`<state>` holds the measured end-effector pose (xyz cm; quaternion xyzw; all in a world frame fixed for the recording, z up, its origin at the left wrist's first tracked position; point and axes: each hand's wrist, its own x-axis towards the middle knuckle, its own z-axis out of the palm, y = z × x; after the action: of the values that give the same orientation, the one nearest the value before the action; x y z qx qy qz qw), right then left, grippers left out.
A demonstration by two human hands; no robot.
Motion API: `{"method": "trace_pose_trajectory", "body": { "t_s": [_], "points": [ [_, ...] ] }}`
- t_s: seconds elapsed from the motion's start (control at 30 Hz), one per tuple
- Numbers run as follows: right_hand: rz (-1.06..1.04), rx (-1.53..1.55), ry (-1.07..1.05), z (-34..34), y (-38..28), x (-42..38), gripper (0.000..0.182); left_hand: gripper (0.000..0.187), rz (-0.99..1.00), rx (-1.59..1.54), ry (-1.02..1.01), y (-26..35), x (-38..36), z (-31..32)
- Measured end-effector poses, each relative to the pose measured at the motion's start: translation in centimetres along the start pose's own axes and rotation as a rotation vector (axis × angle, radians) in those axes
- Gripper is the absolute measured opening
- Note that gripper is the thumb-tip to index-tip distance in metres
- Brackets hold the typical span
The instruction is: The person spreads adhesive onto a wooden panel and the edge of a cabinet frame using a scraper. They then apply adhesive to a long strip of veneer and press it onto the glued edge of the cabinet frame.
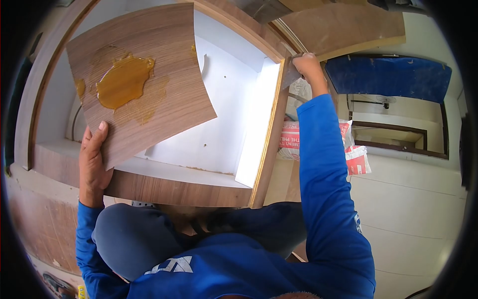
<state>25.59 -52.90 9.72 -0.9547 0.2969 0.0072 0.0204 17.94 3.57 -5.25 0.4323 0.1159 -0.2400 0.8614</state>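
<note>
Over the open cabinet (pixel 257 122), your left hand (pixel 94 158) grips a board (pixel 164 89) bearing amber liquid (pixel 122 82); your outstretched right hand (pixel 309 67), a flat tool (pixel 290 74).

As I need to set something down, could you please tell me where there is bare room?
The white cabinet interior looks bare between the amber-smeared sheet and right wall; so do the pale tiles beside the right sleeve. It's crowded around the right hand and printed bags.
</note>
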Motion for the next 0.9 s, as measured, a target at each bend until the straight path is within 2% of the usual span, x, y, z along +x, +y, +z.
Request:
{"method": "trace_pose_trajectory", "body": {
  "t_s": [0.07,0.1,0.17,0.3,0.57,0.7,0.8,0.9],
  "points": [
    [0.211,0.307,-0.097,-0.1,-1.5,-0.9,0.023,0.051,0.002,0.001,-0.009,-0.1,0.1,-0.2],
    [0.213,0.306,-0.099,0.3,-1.0,-0.2,0.023,0.051,0.001,0.003,-0.017,-0.2,0.1,-0.2],
    [0.168,0.050,-0.104,1.6,0.5,1.9,0.020,0.051,-0.003,0.012,-0.008,-0.1,0.0,-0.1],
    [0.232,0.088,-0.124,2.1,-0.8,1.0,0.021,0.051,-0.006,0.008,0.002,-0.1,0.1,0.0],
    [0.034,-0.195,-0.059,3.1,-0.1,3.0,0.027,0.052,-0.005,0.013,0.005,-0.1,0.2,0.0],
    [0.127,-0.154,-0.130,2.6,-0.8,3.0,0.027,0.052,0.000,0.014,-0.011,-0.1,0.2,-0.1],
    [0.088,-0.197,-0.059,2.4,-0.7,2.6,0.026,0.053,0.006,0.017,-0.015,-0.1,0.1,-0.1],
    [0.096,-0.088,0.037,0.9,-0.9,1.4,0.026,0.053,-0.002,0.004,-0.008,0.0,0.0,0.0]
  ]
}}
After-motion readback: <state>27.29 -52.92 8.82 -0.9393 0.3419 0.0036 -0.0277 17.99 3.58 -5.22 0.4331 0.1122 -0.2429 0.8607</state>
